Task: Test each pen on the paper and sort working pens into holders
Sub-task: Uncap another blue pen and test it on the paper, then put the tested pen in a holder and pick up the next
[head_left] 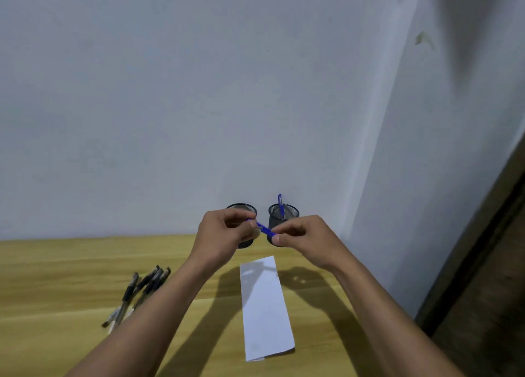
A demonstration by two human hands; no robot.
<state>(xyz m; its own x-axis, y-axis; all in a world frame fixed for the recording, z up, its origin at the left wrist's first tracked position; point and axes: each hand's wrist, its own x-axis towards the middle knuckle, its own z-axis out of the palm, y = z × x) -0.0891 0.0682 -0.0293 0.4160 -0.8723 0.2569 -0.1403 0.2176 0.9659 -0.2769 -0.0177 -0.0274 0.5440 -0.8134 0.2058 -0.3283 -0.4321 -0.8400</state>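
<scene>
Both hands are raised above the table, holding one blue pen [264,229] between them. My left hand [227,232] grips one end and my right hand [301,233] pinches the other end. Behind them stand two black mesh holders against the wall: the left holder [242,208] is partly hidden by my left hand, and the right holder [284,215] has a blue pen [280,205] standing upright in it. A folded strip of white paper [264,308] lies on the wooden table [56,291] below the hands. Several black pens [139,294] lie in a loose pile to the left.
A pale wall rises right behind the holders. The table's right edge runs close to the paper, and a dark brown door or panel [483,263] stands at the far right.
</scene>
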